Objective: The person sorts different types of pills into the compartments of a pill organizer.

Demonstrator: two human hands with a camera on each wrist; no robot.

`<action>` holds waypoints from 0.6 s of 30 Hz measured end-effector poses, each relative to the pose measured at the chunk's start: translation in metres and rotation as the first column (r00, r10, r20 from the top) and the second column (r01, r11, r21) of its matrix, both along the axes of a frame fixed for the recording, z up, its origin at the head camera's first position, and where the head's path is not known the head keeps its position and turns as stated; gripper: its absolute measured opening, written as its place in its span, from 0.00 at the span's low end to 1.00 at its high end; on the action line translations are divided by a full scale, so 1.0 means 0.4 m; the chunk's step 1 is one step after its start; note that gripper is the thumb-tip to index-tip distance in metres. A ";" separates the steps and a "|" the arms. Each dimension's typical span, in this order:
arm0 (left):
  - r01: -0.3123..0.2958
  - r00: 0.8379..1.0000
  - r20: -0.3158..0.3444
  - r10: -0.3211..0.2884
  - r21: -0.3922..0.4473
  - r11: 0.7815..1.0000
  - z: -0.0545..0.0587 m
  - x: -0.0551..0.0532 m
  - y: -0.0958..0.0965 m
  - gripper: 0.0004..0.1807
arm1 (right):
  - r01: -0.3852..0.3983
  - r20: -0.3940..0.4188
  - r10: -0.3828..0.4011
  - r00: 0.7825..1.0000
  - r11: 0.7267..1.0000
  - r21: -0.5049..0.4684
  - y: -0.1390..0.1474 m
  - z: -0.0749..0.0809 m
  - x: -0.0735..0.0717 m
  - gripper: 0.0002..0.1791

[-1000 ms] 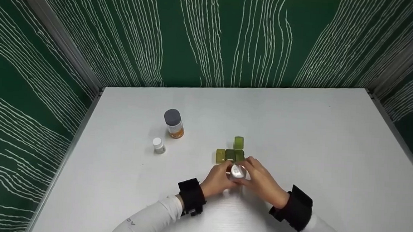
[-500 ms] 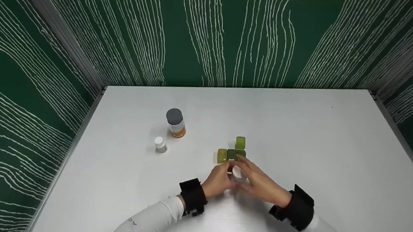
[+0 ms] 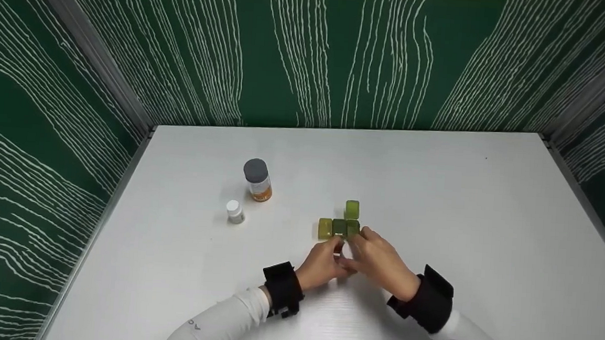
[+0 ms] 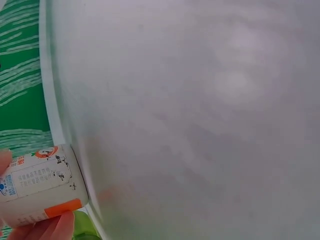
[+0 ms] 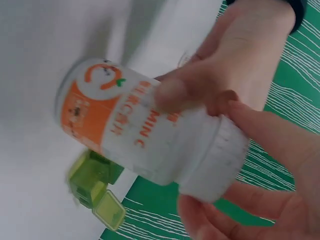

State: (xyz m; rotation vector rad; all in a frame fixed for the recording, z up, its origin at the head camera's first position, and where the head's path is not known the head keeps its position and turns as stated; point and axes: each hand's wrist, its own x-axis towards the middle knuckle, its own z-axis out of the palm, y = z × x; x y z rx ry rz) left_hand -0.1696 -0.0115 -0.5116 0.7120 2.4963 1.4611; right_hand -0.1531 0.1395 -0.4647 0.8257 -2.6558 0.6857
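My left hand [image 3: 323, 263] holds a white vitamin C bottle [image 5: 140, 122] by its body; the label carries orange patches and print. On the bottle's ribbed white cap [image 5: 217, 160] are the fingers of my right hand [image 3: 383, 261], with the thumb on one side and fingers on the other. In the left wrist view the labelled bottle [image 4: 42, 185] shows at the lower left, with fingertips against it. From the head, both hands hide most of the bottle. Just beyond them, several green translucent cubes [image 3: 339, 228] sit grouped on the white table [image 3: 437, 199].
A clear jar with a grey lid [image 3: 256, 180] stands upright to the left, with orange showing at its base. A small white bottle [image 3: 235, 212] stands in front of it. Green walls [image 3: 288, 53] with white wavy lines border the table's back and sides.
My right hand has turned on the cap, its fingers first spreading over the top and then drawing back in at the side. My left hand stays nearly still.
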 end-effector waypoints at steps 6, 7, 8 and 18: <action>0.018 0.998 0.051 -0.020 0.044 0.999 0.002 0.003 -0.002 0.23 | -0.111 0.237 0.129 0.963 0.990 -0.091 0.028 0.041 -0.002 0.23; 0.022 0.998 0.061 -0.026 0.054 0.998 0.003 0.004 -0.002 0.22 | -0.122 0.275 0.153 0.949 0.984 -0.128 0.036 0.047 -0.005 0.24; 0.027 0.997 0.066 -0.031 0.060 0.998 0.002 0.004 -0.002 0.22 | -0.133 0.315 0.184 0.931 0.975 -0.176 0.046 0.050 -0.008 0.24; 0.024 0.998 0.057 -0.028 0.065 0.998 0.003 0.006 0.002 0.20 | 0.108 0.518 0.195 0.833 0.860 -0.498 0.198 -0.005 -0.096 0.20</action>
